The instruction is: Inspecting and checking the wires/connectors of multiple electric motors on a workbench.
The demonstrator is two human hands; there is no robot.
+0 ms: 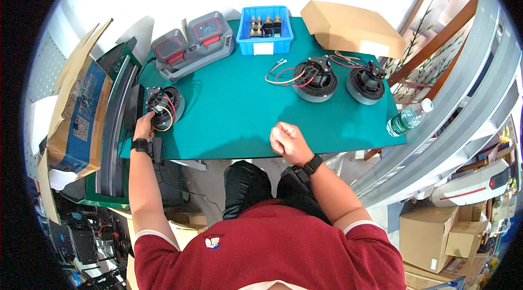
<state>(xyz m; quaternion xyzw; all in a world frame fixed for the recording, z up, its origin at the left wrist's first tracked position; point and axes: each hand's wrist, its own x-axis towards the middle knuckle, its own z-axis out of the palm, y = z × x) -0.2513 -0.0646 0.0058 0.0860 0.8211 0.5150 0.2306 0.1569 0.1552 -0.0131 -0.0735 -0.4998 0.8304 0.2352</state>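
Note:
At the left end of the green table, my left hand (pixel 144 126) reaches to a black and grey wheel-shaped motor (pixel 176 106) with red and pale wires. Its fingers are closed on the near left side of the motor's hub; the fingertips are partly hidden. My right hand (pixel 290 144) is curled into a fist above the front edge of the table, and nothing shows in it. Two similar motors stand farther right: one (pixel 317 91) with its wires spread to the left, the other (pixel 366 89) beside it.
On the green table (pixel 234 115) stand a grey double battery charger (pixel 199 55), a blue bin (pixel 265 44) of small brass-topped parts, a cardboard box (pixel 348 25) and a water bottle (pixel 406 120). A printed carton (pixel 81 115) flanks the left side; grey metal rails (pixel 452 110) the right.

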